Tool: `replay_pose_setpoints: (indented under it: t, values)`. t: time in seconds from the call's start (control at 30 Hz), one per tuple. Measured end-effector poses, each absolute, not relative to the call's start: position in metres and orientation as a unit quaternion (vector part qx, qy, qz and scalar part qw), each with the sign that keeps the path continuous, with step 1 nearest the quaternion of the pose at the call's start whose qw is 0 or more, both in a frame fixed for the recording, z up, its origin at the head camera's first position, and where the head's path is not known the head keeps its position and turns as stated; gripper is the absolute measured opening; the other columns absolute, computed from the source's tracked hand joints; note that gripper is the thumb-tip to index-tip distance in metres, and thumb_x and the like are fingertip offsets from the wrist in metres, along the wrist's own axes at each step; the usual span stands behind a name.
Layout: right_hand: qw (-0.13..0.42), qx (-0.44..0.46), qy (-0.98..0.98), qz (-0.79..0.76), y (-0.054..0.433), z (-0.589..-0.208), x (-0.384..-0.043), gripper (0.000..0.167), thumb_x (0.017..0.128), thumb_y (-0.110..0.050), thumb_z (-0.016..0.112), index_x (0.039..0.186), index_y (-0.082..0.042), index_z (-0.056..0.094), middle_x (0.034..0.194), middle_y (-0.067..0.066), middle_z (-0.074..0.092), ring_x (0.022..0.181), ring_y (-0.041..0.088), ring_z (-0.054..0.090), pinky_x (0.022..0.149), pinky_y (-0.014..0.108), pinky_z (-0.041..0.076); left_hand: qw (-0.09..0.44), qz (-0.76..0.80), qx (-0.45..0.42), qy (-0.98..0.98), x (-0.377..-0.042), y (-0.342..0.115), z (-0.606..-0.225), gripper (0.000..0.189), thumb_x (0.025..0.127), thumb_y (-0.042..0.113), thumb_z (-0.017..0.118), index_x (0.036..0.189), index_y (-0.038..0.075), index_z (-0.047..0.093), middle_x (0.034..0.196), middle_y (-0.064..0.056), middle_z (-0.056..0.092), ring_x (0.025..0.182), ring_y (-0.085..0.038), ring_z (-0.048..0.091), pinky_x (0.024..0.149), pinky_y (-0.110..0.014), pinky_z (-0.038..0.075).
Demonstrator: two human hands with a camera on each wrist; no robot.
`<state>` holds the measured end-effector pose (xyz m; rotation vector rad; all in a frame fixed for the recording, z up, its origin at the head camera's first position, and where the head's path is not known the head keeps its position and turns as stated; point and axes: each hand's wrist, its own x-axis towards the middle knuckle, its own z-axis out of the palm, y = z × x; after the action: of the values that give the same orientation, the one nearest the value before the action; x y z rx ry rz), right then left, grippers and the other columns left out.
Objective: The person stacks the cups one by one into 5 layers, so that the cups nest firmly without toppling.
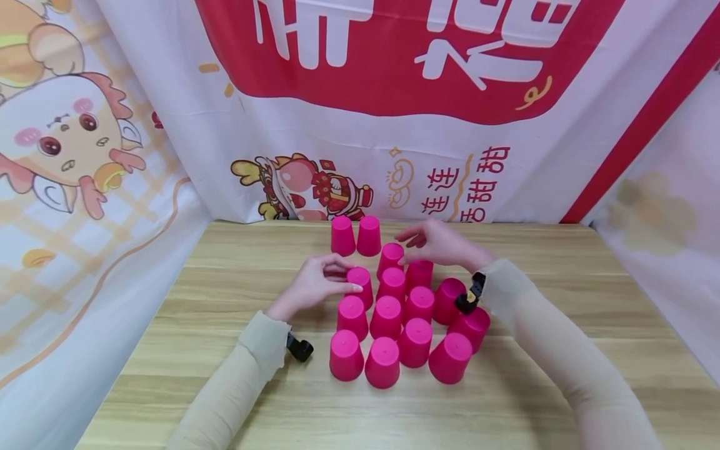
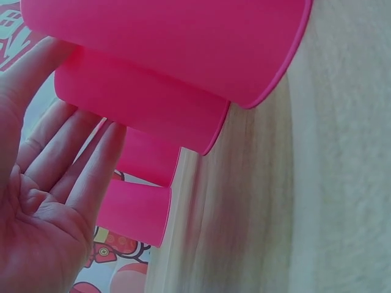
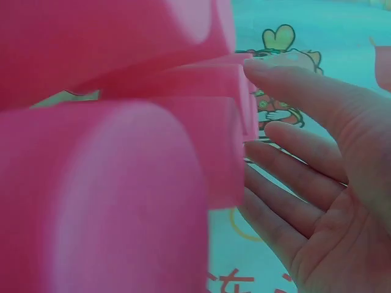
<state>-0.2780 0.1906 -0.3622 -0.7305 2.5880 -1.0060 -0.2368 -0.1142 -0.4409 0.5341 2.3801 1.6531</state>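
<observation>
Several pink cups stand upside down on the wooden table, packed close together. My left hand point(image 1: 315, 282) is at the left side of the group and holds a pink cup point(image 1: 362, 297) between thumb and fingers; that cup stands on the table. In the left wrist view the held cup point(image 2: 140, 101) lies between the thumb and the extended fingers. My right hand point(image 1: 441, 245) hovers at the back right of the group, its thumb beside a rear cup point(image 1: 392, 256). In the right wrist view the right hand point(image 3: 330, 226) has loosely extended fingers around the far cups, grasping nothing visibly.
Two cups point(image 1: 342, 237) stand apart at the table's back edge. The front cups point(image 1: 382, 365) face the near side of the wooden table point(image 1: 270, 406). A printed cloth point(image 1: 315, 125) hangs behind the table, with more cloth at both sides.
</observation>
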Motion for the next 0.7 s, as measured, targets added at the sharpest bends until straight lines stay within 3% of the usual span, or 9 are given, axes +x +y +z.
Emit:
replay_pose_setpoints:
  t: [0.17,0.7]
  values:
    - [0.153,-0.242,0.899,-0.333,0.182,-0.367,-0.281,0.053,0.086,-0.024,0.085,0.134,-0.009,0.068,0.122,0.004,0.071,0.113,0.026,0.066,0.096,0.041,0.053,0.095,0.562,0.186,0.8,-0.236,-0.114,-0.44,0.043,0.08,0.028,0.09,0.117,0.013,0.073,0.112,-0.002,0.072,0.104,-0.02,0.069,0.093,-0.036,0.055]
    - [0.117,-0.268,0.906,-0.305,0.195,-0.367,-0.278,0.04,0.083,-0.017,0.087,0.119,-0.005,0.074,0.106,0.003,0.074,0.099,0.02,0.07,0.092,0.04,0.055,0.083,0.544,0.221,0.805,-0.233,-0.108,-0.434,0.05,0.079,0.032,0.09,0.123,0.016,0.071,0.112,0.003,0.072,0.101,-0.016,0.07,0.088,-0.033,0.057]
